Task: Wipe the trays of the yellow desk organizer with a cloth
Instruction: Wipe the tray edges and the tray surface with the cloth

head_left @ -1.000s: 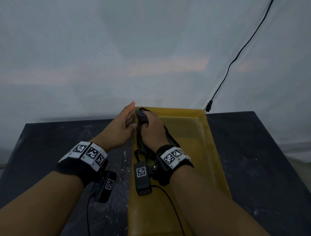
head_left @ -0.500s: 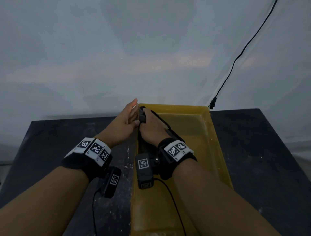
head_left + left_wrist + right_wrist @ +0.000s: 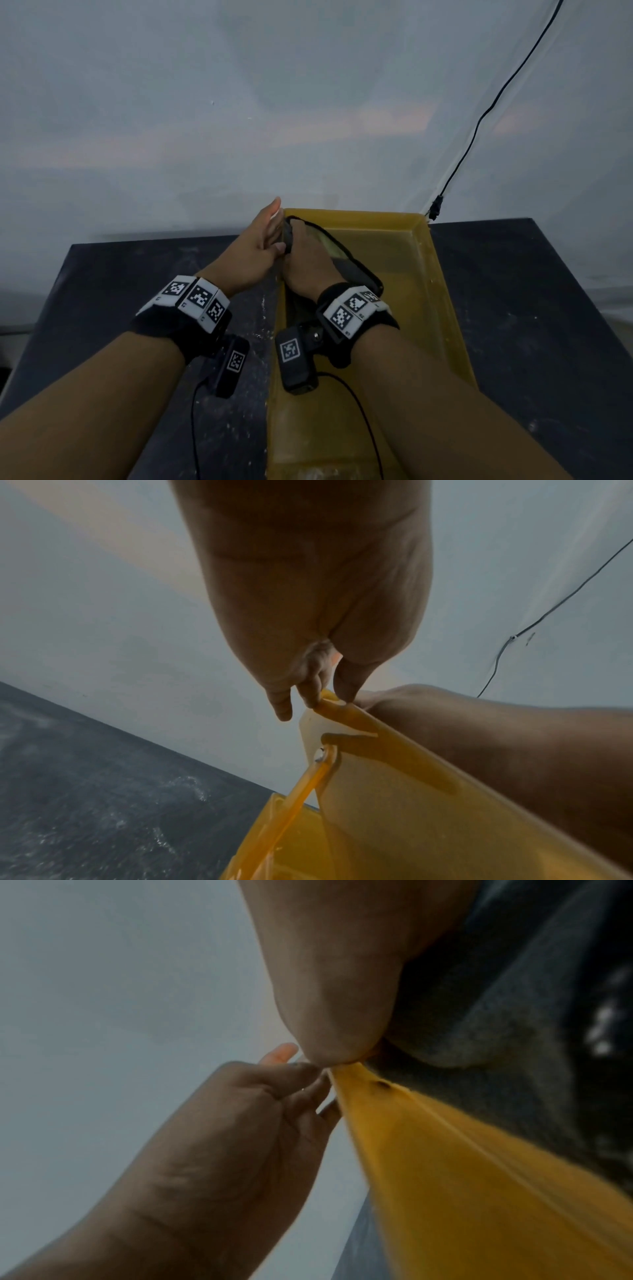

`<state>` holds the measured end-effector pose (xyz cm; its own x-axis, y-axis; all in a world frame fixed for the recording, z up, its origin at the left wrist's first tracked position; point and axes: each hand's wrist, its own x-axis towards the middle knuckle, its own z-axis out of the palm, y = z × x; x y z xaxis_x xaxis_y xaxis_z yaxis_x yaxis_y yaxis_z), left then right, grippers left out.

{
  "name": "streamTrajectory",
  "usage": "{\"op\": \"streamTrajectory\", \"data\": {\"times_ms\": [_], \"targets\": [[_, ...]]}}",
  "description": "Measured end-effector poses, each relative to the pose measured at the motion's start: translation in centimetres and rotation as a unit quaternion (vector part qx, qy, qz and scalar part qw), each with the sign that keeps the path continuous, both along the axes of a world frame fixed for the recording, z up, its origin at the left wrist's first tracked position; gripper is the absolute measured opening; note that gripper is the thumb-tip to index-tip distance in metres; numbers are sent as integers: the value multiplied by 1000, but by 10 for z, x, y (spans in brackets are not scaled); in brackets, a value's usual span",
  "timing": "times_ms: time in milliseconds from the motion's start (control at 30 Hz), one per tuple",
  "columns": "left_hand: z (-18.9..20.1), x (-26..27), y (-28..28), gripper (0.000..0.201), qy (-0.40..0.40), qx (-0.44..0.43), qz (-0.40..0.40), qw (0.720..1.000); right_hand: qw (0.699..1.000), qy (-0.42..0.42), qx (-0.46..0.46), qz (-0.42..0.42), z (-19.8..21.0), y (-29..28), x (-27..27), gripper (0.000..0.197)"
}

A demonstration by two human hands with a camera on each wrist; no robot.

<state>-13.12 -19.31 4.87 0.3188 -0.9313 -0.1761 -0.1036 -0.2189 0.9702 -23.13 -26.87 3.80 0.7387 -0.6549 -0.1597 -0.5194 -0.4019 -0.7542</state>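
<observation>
The yellow organizer tray [image 3: 442, 291] lies lengthwise on a dark table. My left hand [image 3: 263, 240] pinches the rim at the tray's far-left corner, thumb inside and fingers outside; the left wrist view shows my left hand [image 3: 327, 696] pinching that yellow edge [image 3: 394, 804]. My right hand [image 3: 305, 253] grips a dark grey cloth [image 3: 352, 270] and presses it into the same far-left corner, right against the left hand. In the right wrist view the cloth [image 3: 479, 1042] is bunched under my right palm [image 3: 329, 1015], beside the tray wall [image 3: 428, 1150].
The dark tabletop [image 3: 513, 308] carries pale dust specks on both sides of the tray. A white sheet backdrop [image 3: 308, 120] rises just behind the tray's far end. A black cable [image 3: 479, 126] hangs down the backdrop to the tray's far-right corner.
My right hand has pushed the cloth a little farther along the left wall into the far corner. The left hand keeps its pinch on the rim.
</observation>
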Motion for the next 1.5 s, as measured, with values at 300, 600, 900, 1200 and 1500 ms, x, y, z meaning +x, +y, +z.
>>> {"op": "streamTrajectory", "data": {"times_ms": [300,600,900,1200,1500], "targets": [[-1,-1,0,76,-19,0,-9,1000,995,34,-75,53,3,-20,-12,59],[-2,0,1,76,-8,5,-12,1000,997,-2,21,74,-6,-25,-26,60],[-2,0,2,77,-9,7,-7,1000,995,30,21,97,-4,-9,-42,61],[-8,2,-1,68,40,7,14,999,991,-21,91,92,-2,-1,-50,65],[-16,6,-1,68,19,9,3,1000,992,-31,84,88,-5,-1,-38,67]]}}
